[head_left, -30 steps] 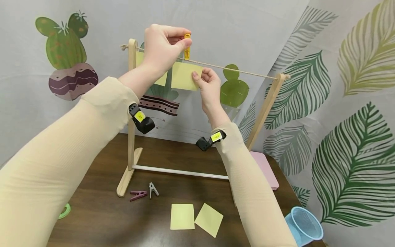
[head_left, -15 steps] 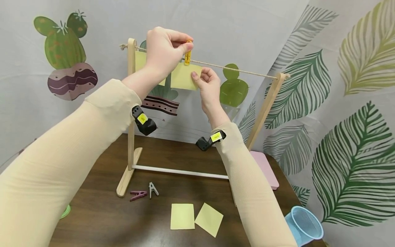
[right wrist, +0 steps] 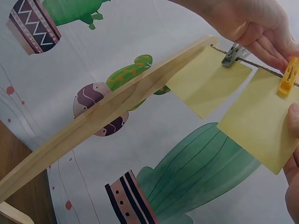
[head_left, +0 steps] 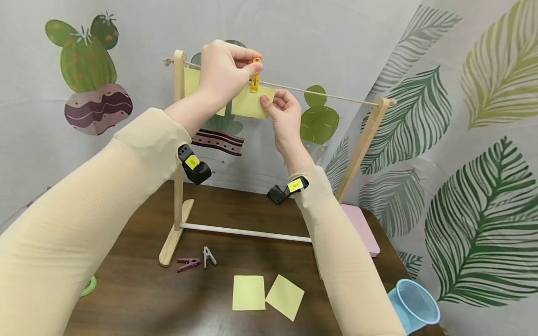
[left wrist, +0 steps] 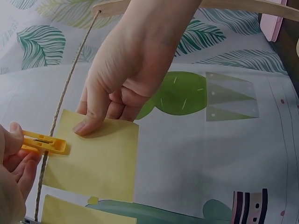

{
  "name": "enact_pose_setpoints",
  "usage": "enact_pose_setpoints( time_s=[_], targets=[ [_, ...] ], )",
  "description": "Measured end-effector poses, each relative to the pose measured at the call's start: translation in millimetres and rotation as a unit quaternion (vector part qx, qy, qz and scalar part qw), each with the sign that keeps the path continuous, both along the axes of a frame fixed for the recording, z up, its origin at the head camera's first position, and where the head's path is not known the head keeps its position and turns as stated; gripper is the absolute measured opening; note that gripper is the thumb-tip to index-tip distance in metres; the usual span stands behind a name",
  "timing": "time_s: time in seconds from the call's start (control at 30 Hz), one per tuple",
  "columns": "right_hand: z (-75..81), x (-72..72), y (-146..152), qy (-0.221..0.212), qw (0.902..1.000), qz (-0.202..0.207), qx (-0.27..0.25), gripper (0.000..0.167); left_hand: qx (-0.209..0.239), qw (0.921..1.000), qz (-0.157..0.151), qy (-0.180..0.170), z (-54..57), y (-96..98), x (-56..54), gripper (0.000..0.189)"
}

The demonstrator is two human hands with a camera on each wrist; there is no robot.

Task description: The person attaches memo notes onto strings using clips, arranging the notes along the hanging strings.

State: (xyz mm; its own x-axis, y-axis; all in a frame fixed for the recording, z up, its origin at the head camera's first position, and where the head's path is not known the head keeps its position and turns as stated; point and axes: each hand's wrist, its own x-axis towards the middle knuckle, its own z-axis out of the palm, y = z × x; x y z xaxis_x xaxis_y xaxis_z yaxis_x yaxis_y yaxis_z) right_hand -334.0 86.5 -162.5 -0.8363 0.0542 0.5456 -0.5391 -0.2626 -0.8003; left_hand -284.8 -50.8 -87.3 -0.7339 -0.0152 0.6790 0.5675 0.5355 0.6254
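In the head view my left hand (head_left: 224, 70) pinches a yellow clothespin (head_left: 255, 77) by its upper end. The clothespin's lower end straddles the rope (head_left: 311, 91) and overlaps the top edge of a yellow paper square (head_left: 248, 103). My right hand (head_left: 287, 114) pinches that paper at its right edge, thumb in front. A second yellow paper (right wrist: 205, 81) hangs to the left, held on the rope by a grey clothespin (right wrist: 232, 55) that shows in the right wrist view. My left hand hides part of this paper in the head view.
The rope spans a wooden frame (head_left: 178, 140) with a white crossbar (head_left: 248, 232). On the table lie a purple clothespin (head_left: 189, 264), a white clothespin (head_left: 208, 256) and two yellow papers (head_left: 249, 293). A blue mesh holder (head_left: 416, 303) and a pink object (head_left: 360, 228) are at the right.
My left hand has lowered the yellow clothespin from above the rope until its end overlaps the paper's top edge. The right hand has kept its hold on the paper, nearly still.
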Motion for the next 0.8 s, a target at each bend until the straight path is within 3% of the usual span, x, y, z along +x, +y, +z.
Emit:
enact_pose_setpoints(
  time_s=[0.57, 0.8],
  targets=[
    [-0.8, -0.6, 0.7, -0.002, 1.0000, 0.006, -0.006, 0.016, -0.003, 0.9986, -0.021, -0.047, 0.8, -5.5, 3.8, 0.043],
    [-3.3, -2.9, 2.0, -0.002, 1.0000, 0.007, -0.003, 0.018, -0.018, 0.9978, -0.041, -0.049, -0.7, -6.2, 4.5, 0.047]
  ],
)
